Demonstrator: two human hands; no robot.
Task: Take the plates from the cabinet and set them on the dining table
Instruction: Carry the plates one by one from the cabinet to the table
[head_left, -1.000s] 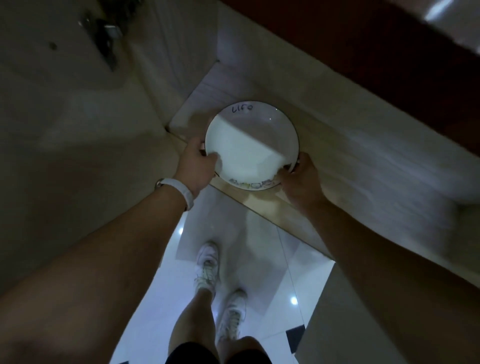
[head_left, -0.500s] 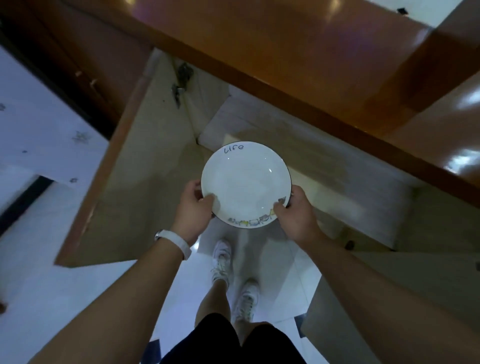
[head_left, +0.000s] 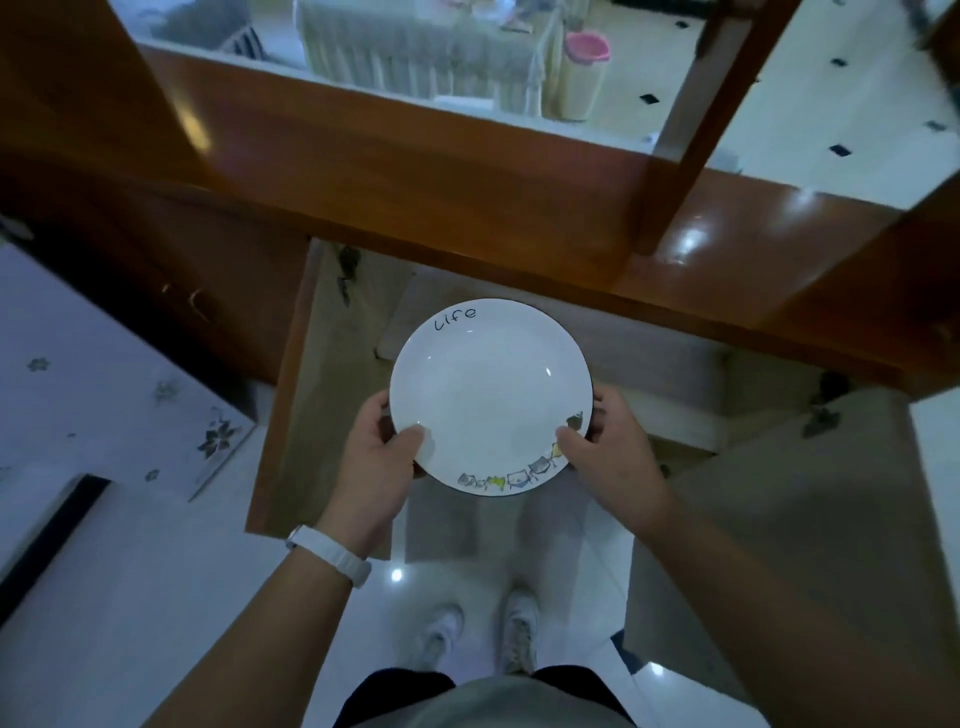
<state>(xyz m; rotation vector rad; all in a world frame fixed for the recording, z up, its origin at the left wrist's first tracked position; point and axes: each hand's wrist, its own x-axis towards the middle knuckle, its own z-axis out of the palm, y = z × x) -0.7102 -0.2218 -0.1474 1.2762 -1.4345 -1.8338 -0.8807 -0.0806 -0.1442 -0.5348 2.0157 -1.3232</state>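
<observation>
A white plate (head_left: 488, 389) with "Life" written at its far rim and small cartoon figures along its near rim is held level in front of me, outside the open cabinet (head_left: 649, 364). My left hand (head_left: 374, 462) grips the plate's left near edge, thumb on top. On the right near edge my right hand (head_left: 608, 452) grips the same plate, thumb on the rim. The cabinet's pale shelf behind the plate shows no other plate from here.
The cabinet's left door (head_left: 296, 374) and right door (head_left: 779, 519) stand open on either side of me. The glossy brown cabinet top (head_left: 415, 171) runs across above. Beyond it stands a cloth-covered table (head_left: 415, 57). White tiled floor (head_left: 156, 597) lies under my feet.
The plate has come out of the cabinet shelf and been lifted toward me, still held by both hands. My view has risen, showing the cabinet top and the room beyond.
</observation>
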